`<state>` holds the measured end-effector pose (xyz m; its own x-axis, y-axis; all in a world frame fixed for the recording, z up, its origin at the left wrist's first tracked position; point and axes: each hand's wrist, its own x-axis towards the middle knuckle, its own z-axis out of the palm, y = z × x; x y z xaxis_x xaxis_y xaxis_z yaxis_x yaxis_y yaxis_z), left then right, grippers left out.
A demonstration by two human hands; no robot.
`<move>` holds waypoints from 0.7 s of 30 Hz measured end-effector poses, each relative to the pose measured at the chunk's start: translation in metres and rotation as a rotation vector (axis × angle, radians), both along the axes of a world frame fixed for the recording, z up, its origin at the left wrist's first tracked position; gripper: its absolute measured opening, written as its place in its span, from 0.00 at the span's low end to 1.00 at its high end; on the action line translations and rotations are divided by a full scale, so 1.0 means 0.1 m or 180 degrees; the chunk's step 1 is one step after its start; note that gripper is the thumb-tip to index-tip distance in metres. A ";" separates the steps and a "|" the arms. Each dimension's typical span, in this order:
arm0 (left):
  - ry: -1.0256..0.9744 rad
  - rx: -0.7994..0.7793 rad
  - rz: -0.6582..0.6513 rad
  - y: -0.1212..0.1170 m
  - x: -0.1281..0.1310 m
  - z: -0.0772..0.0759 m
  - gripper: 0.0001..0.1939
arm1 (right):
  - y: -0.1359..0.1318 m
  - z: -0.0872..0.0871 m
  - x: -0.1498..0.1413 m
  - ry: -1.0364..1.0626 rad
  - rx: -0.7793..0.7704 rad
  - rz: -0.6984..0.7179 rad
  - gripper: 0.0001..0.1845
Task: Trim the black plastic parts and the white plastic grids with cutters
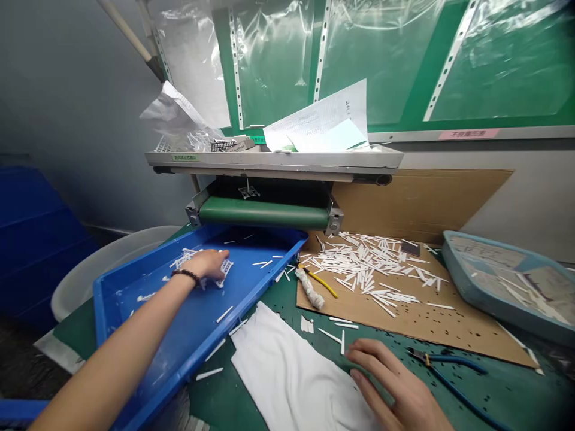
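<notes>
Resting left hand on white frame inside tray.

Bright blue plastic tray, white plastic strips
The green mat and brown corrugated cardboard are speckled black; one pair of pliers has blue handles, another yellow; the cloth is plain white.

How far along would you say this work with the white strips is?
Looks done: a large heap of white strips lies on the cardboard sheet. In hand: the left hand is on white lattice pieces in the blue tray. Remaining: loose strips on the green mat by the right hand, and the blue-handled pliers lie untouched.
</notes>
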<state>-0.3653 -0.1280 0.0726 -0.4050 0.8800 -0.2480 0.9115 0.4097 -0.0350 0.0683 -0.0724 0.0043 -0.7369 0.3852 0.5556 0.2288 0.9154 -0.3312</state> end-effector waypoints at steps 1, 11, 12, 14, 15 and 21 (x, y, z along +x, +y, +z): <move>0.0041 -0.0037 0.0082 -0.19 -0.04 0.02 0.33 | 0.07 0.08 -0.02 -0.0130 -0.0022 0.0058 0.10; 0.0601 -0.0496 -0.0081 -0.83 0.10 0.13 0.47 | 0.80 0.32 -1.29 -0.1962 -0.0336 -0.1132 0.33; 0.0712 -0.0618 -0.0170 -0.80 0.11 0.13 0.47 | 0.81 0.30 -1.39 -0.2098 -0.0484 -0.1177 0.33; 0.0893 -0.0757 -0.0319 -0.72 0.11 0.11 0.46 | 0.83 0.26 -1.51 -0.2246 -0.0713 -0.1218 0.31; 0.0947 -0.0788 -0.0358 -0.69 0.12 0.11 0.46 | 0.85 0.24 -1.55 -0.2259 -0.0786 -0.1233 0.29; 0.1083 -0.0515 -0.0389 -0.73 0.26 0.08 0.31 | 1.02 0.26 -1.49 -0.1761 -0.1298 -0.1336 0.14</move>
<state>-0.3396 -0.2007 0.0810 -0.3826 0.8874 -0.2572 0.8785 0.2632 -0.3988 -0.0802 0.0298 0.0301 -0.6129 0.7848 -0.0918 0.7556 0.5481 -0.3588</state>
